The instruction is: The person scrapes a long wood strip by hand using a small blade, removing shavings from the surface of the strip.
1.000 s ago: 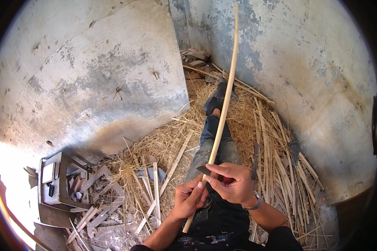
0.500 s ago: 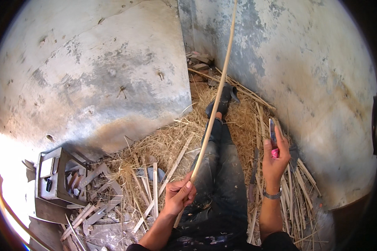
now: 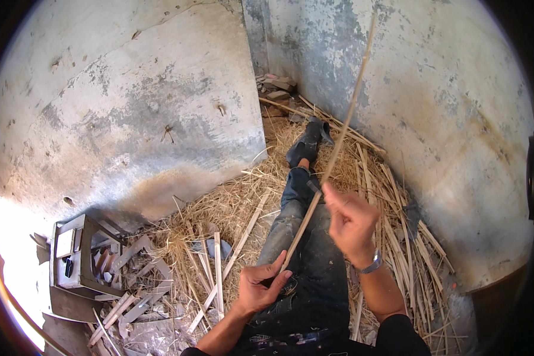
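A long, thin, pale wooden strip point(image 3: 301, 231), perhaps bamboo, slants up and away over my outstretched legs point(image 3: 296, 207). My left hand point(image 3: 260, 286) pinches its near end between thumb and fingers, low in front of my body. Partway up the strip is my right hand point(image 3: 353, 228), blurred by motion and closed on a knife. Only a short bit of the knife's dark blade point(image 3: 314, 187) shows, lying across the strip; its handle is hidden inside the fist. The strip's far end rises in front of the wall.
Straw-like shavings point(image 3: 231, 207) cover the floor around my legs. Many split strips point(image 3: 397, 237) lie in a heap on the right. A small wooden cabinet point(image 3: 80, 255) stands among scraps at left. Stained walls point(image 3: 160, 101) close in ahead and at right point(image 3: 451, 118).
My right hand has swung left with the knife, from out beside the strip to the strip itself. The strip's far end has tilted right, and my left hand has shifted slightly.
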The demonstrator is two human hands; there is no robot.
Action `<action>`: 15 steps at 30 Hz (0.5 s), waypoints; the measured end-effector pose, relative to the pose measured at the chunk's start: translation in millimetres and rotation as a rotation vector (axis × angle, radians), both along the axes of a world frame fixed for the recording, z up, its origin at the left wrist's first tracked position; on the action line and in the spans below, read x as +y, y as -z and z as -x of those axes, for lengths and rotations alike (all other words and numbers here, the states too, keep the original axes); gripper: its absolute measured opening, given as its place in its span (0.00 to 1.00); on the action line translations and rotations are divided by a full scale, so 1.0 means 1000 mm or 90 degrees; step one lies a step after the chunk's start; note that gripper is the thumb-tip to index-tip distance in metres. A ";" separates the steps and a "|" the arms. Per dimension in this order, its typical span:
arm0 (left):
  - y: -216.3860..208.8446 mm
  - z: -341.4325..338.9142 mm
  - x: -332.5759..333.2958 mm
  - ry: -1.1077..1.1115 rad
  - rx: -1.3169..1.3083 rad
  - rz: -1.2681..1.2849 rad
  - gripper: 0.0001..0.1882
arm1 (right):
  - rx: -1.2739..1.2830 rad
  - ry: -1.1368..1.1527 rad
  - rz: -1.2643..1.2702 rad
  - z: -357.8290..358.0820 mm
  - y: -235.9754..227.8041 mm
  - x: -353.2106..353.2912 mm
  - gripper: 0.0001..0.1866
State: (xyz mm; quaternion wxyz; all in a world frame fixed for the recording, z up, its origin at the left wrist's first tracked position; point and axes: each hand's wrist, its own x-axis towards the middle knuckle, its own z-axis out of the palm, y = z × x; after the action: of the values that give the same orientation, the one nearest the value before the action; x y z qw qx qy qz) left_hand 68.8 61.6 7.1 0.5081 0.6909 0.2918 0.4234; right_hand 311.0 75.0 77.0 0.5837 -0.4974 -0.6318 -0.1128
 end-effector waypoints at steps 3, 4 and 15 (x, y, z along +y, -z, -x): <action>0.004 -0.005 0.001 -0.069 0.041 -0.059 0.22 | -0.085 -0.027 0.039 0.025 0.023 -0.015 0.28; 0.005 -0.005 0.001 -0.098 0.023 -0.063 0.22 | -0.119 -0.047 0.061 0.030 0.028 -0.019 0.29; -0.006 -0.007 0.004 -0.108 0.124 -0.131 0.21 | -0.084 -0.100 0.102 0.031 0.035 -0.020 0.28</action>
State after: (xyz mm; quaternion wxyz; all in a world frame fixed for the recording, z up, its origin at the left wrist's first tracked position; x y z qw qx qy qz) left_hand 76.1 66.1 12.9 0.3664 0.7501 0.3518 0.4235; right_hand 279.6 54.9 42.0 0.5062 -0.4827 -0.7129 -0.0489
